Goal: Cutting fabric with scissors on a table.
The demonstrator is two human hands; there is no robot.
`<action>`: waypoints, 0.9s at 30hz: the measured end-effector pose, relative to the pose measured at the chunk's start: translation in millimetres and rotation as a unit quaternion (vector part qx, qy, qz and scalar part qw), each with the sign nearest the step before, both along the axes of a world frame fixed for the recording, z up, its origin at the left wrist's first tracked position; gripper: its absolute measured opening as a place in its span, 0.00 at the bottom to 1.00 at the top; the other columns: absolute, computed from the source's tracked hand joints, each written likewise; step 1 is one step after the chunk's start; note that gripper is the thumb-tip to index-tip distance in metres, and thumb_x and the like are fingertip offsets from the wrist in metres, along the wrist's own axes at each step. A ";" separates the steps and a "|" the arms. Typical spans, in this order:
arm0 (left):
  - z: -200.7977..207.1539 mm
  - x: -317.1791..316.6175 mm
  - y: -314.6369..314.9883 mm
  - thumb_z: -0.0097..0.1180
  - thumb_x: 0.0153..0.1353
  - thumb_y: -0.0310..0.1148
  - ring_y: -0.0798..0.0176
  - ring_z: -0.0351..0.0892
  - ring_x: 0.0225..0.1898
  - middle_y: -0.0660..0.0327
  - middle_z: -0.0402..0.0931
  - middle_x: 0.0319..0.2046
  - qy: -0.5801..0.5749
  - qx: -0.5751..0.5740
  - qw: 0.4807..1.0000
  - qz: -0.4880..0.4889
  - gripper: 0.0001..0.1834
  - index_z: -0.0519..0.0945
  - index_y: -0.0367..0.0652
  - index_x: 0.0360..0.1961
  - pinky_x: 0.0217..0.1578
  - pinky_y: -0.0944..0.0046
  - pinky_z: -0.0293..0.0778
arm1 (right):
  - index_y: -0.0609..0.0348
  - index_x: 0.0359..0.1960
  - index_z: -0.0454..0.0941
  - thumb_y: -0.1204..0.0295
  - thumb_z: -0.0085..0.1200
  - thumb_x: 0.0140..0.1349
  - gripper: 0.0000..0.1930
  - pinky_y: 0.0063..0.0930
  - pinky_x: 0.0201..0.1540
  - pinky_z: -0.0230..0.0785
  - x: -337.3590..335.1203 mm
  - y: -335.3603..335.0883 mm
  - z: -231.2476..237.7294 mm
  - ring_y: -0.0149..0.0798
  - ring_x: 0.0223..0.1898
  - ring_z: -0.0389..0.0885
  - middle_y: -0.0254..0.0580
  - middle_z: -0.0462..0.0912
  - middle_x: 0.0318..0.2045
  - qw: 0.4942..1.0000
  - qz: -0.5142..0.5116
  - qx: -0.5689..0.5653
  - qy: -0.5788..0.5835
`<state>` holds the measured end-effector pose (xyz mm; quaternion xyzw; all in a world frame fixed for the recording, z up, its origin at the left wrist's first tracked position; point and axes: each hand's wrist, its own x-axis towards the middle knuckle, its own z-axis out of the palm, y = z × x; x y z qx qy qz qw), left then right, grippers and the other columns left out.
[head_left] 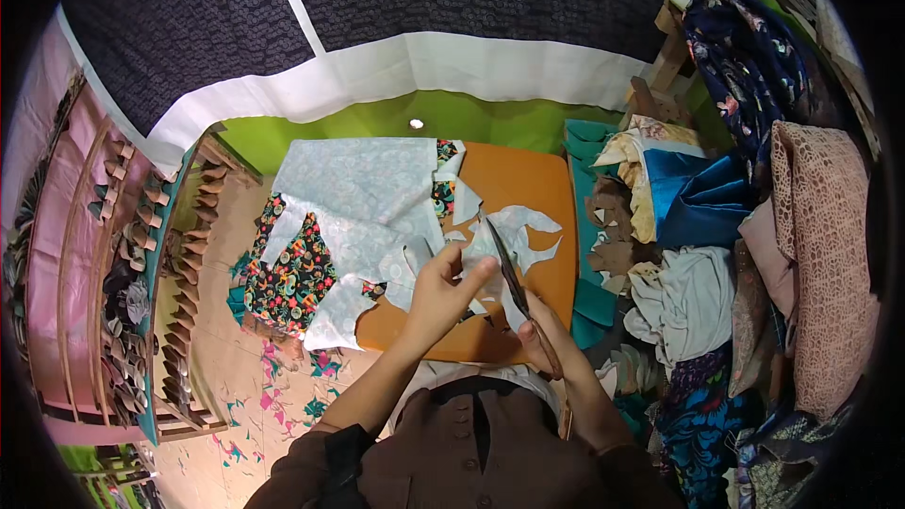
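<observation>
My right hand is closed around the handles of long dark scissors, whose blades point away from me. Close to the blades, my left hand has its fingers curled and its thumb against a pale fabric piece. Part of that piece lies behind the scissors, and the exact pinch is partly hidden. A larger cut fabric piece with curved edges rests just beyond. To the left, floral fabric is spread with its whitish back mostly facing up.
The fabric covers much of an orange-topped table. Folded cloths, including a blue satin one, are piled at the right. A rack of shoe forms stands at the left. Colourful scraps litter the tiled floor.
</observation>
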<state>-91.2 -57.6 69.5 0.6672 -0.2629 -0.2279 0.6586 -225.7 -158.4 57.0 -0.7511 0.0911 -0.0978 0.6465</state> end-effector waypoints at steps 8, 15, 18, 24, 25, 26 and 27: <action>10.3 -10.4 -1.8 0.53 0.55 0.32 0.80 0.61 0.19 0.69 0.68 0.16 0.072 -0.036 0.996 0.026 0.09 0.73 0.36 0.30 0.20 0.78 0.56 | 0.64 0.38 0.62 0.42 0.36 0.55 0.31 0.22 0.29 0.56 -4.2 3.4 -3.5 0.29 0.27 0.61 0.36 0.64 0.25 0.989 0.011 0.144 0.027; 3.2 -8.2 2.1 0.53 0.55 0.33 0.80 0.61 0.16 0.69 0.69 0.16 0.054 -0.011 0.998 0.031 0.09 0.74 0.36 0.31 0.17 0.77 0.57 | 0.64 0.39 0.62 0.46 0.36 0.58 0.28 0.20 0.30 0.56 -3.7 5.7 -4.8 0.28 0.26 0.59 0.34 0.62 0.25 0.994 0.028 0.108 0.003; 3.1 -9.1 2.5 0.54 0.54 0.34 0.80 0.60 0.15 0.70 0.68 0.15 0.057 0.002 0.998 0.040 0.10 0.74 0.36 0.31 0.15 0.76 0.56 | 0.64 0.40 0.61 0.47 0.37 0.58 0.27 0.20 0.29 0.56 -3.4 5.1 -5.8 0.28 0.26 0.59 0.34 0.63 0.25 0.996 0.033 0.083 0.008; 2.3 -12.3 2.4 0.54 0.54 0.35 0.80 0.57 0.15 0.70 0.66 0.13 0.026 0.011 0.998 0.062 0.11 0.75 0.36 0.30 0.15 0.76 0.53 | 0.65 0.40 0.61 0.44 0.37 0.56 0.30 0.20 0.29 0.56 -6.5 9.2 -16.7 0.27 0.26 0.61 0.35 0.64 0.26 0.990 0.023 0.138 0.022; 2.5 -13.0 1.4 0.54 0.54 0.35 0.80 0.57 0.15 0.70 0.66 0.13 0.026 0.011 0.998 0.062 0.11 0.75 0.36 0.30 0.15 0.76 0.53 | 0.65 0.40 0.61 0.43 0.37 0.55 0.31 0.20 0.29 0.56 -6.7 9.5 -17.7 0.27 0.27 0.61 0.35 0.64 0.27 0.987 0.023 0.158 0.026; 3.5 -14.1 0.1 0.55 0.53 0.35 0.80 0.57 0.15 0.70 0.65 0.13 0.026 0.008 0.997 0.068 0.11 0.75 0.36 0.30 0.15 0.76 0.53 | 0.65 0.40 0.61 0.43 0.37 0.55 0.31 0.20 0.29 0.56 -5.8 11.1 -15.4 0.27 0.27 0.61 0.35 0.64 0.27 0.987 0.023 0.159 0.026; 4.5 -14.8 -0.9 0.55 0.53 0.35 0.80 0.57 0.15 0.70 0.65 0.12 0.026 0.005 0.997 0.074 0.11 0.75 0.36 0.29 0.15 0.76 0.53 | 0.62 0.39 0.60 0.36 0.38 0.47 0.36 0.14 0.24 0.50 -3.8 14.5 -9.7 0.22 0.23 0.56 0.30 0.61 0.26 0.980 0.009 0.195 0.044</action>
